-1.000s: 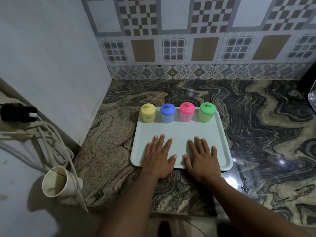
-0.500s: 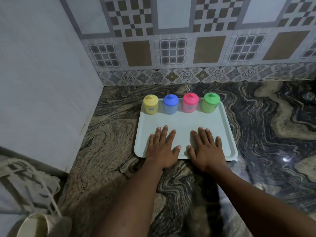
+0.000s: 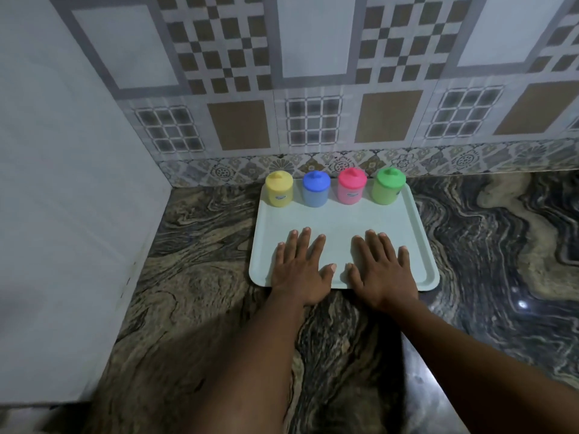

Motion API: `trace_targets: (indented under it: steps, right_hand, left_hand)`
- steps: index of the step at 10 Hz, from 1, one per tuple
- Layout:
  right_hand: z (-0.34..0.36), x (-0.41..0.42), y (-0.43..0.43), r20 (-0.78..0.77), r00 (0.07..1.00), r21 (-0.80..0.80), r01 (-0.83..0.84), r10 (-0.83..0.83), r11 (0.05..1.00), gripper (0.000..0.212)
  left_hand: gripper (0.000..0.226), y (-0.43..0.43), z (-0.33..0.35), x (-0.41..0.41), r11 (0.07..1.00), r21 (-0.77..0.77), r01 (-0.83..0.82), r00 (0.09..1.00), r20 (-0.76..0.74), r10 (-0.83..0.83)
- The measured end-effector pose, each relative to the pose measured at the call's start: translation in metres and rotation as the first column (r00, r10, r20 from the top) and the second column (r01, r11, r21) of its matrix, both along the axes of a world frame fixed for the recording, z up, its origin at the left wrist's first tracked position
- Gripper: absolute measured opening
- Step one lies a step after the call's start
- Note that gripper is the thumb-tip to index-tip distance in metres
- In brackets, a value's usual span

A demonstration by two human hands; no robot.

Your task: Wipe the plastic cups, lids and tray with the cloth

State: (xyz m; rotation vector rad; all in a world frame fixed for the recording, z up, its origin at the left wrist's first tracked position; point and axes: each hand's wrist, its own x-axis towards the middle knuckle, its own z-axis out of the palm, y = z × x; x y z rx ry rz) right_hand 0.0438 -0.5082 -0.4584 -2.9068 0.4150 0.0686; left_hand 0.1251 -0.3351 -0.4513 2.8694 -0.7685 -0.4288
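A pale green tray [image 3: 341, 219] lies on the marble counter. Along its far edge stand lidded plastic cups in a row: yellow [image 3: 279, 192], blue [image 3: 315, 192], pink [image 3: 351, 189] and green [image 3: 388, 189]. My left hand [image 3: 299, 267] rests flat, palm down, on the tray's near left part with fingers spread. My right hand [image 3: 380, 267] lies flat beside it on the near right part. Both hands hold nothing. No cloth is in view.
The patterned marble counter [image 3: 488, 245] stretches to the right and toward me. A plain white wall [image 3: 72, 183] closes the left side. A tiled backsplash [image 3: 313, 89] rises just behind the cups.
The view has tilted up and moved closer, so the cables and white cup at the lower left have left the frame. Both hands stay flat on the tray.
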Motion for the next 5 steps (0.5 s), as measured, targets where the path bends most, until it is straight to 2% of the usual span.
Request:
trace_targets:
  steps: [3, 5]
  right_hand:
    - [0.004, 0.011, -0.011, -0.027, 0.999, -0.021, -0.038, 0.037, 0.999, 0.073]
    - [0.012, 0.019, -0.015, -0.131, 0.991, 0.089, -0.016, 0.028, 0.996, 0.073]
  left_hand:
    - [0.071, -0.005, 0.003, 0.004, 1.0, -0.005, -0.024, 1.0, -0.018, 0.024]
    - [0.078, -0.002, 0.026, 0.018, 0.999, 0.008, 0.031, 0.975, -0.221, -0.029]
